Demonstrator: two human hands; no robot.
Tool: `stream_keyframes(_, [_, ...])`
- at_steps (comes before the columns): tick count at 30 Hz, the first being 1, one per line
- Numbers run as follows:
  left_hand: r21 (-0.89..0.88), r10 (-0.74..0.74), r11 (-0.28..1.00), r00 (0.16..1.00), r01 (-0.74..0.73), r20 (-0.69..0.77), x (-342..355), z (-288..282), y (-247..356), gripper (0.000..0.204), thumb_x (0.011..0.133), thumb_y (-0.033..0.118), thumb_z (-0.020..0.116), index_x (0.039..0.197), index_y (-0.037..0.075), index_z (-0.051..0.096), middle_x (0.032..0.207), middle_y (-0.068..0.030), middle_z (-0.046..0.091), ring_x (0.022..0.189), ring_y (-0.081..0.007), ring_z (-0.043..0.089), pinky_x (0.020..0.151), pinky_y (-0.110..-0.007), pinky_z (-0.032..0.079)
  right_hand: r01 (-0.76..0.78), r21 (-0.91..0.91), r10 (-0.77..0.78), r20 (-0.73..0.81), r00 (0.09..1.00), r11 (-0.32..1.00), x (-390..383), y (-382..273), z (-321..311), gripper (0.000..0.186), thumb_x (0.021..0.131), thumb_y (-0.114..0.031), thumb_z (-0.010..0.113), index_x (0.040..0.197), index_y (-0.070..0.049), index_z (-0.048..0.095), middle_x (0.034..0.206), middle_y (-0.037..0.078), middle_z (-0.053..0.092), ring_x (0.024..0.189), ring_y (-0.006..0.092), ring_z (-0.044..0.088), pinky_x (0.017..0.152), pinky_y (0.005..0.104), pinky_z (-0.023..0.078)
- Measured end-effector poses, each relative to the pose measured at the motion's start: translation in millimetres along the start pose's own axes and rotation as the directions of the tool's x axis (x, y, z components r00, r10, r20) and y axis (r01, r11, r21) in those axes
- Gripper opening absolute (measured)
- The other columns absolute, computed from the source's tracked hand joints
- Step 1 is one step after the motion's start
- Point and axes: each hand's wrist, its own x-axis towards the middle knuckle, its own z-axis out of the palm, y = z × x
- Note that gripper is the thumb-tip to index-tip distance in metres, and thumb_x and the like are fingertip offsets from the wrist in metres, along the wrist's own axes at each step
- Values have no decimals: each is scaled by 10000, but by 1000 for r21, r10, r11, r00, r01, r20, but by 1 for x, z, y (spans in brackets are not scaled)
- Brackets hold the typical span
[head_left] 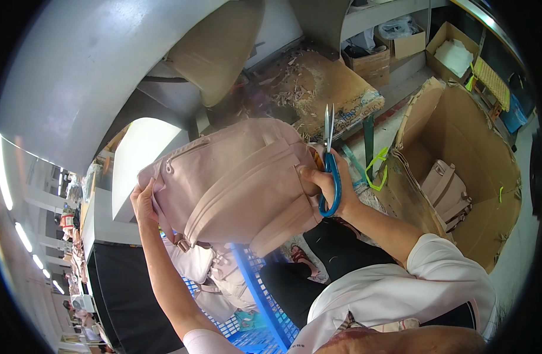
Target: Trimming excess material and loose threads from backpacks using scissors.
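A pale pink bag (241, 177), with a zipper on its upper left part and seamed panels, is held up in front of me between both hands. My left hand (144, 203) grips its left end, fingers closed on the edge near a strap. At the opposite end, my right hand (336, 186) pinches the bag's side with the thumb on top. Scissors (336, 171) with blue handles hang on that same hand, their metal blades pointing up and away. The bag's underside and part of my right fingers are hidden.
Below the bag stands a blue plastic basket (256, 298) with more pale pink bags (226, 277). To the right, a large open cardboard box (489, 153) holds another pink bag (445, 192). Scraps lie on a worn board (341, 88) ahead, beside a grey machine body (105, 65).
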Motion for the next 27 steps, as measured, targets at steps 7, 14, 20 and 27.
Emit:
stream_keyframes(7, [-9,47,999,995,-46,93,-2,18,12,101,773,62,587,861,13,594,788,-53,621,659,-109,581,604,-226,473,-83,49,84,-22,996,995,-5,2,-11,245,657,-106,677,815,-30,506,642,-44,421,568,49,372,505,195,318])
stream_keyframes(14, [-37,9,999,999,-7,51,-42,11,1,201,761,69,599,933,-31,575,848,-69,608,749,-122,565,683,-237,443,-44,-29,45,27,999,999,-10,11,-35,304,656,-147,682,877,-14,519,672,-26,474,578,61,406,515,201,339])
stream_keyframes(20, [-168,36,981,941,-98,-338,-193,-56,-3,239,801,30,534,1024,-56,522,958,-88,579,882,-144,542,786,-265,412,138,-339,-94,144,985,930,-21,27,-26,384,667,-49,682,997,1,492,681,16,509,614,55,451,579,194,392])
stream_keyframes(27, [-93,-86,996,511,11,-855,-368,-10,4,236,763,94,610,959,-19,544,896,-86,580,769,-144,558,679,-269,452,11,-61,45,843,535,998,-100,6,35,823,581,-357,763,1217,-25,359,897,63,546,828,151,521,742,276,426])
